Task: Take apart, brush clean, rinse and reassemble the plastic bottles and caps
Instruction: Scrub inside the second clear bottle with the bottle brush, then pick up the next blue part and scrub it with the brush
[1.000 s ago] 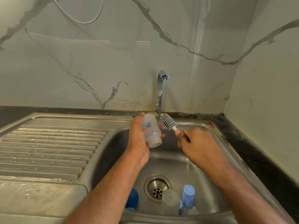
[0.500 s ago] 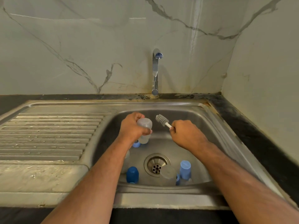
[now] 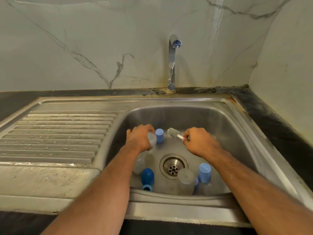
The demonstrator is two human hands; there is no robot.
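Low inside the steel sink [image 3: 237, 126], my left hand [image 3: 139, 138] grips a small frosted clear bottle [image 3: 152, 140]. A light blue cap [image 3: 159, 135] stands just right of it on the basin floor. To the right, my right hand [image 3: 198, 141] grips the white handle of a grey bottle brush [image 3: 173, 132], bristles pointing left toward the cap. Another clear bottle [image 3: 139, 164] lies under my left forearm. A dark blue cap [image 3: 147, 175] stands near the front wall. A clear bottle [image 3: 186, 181] and a second light blue cap [image 3: 205, 173] stand right of the drain.
The drain [image 3: 173, 167] sits mid-basin. A chrome tap [image 3: 172, 61] rises behind the sink, no water running. A ribbed draining board [image 3: 55, 138] lies to the left. Marble walls close in behind and at right, with a dark counter [image 3: 271, 119] along the edge.
Both hands have dropped from in front of the tap down into the basin, the left carrying the bottle, the right the brush. The camera has tilted downward.
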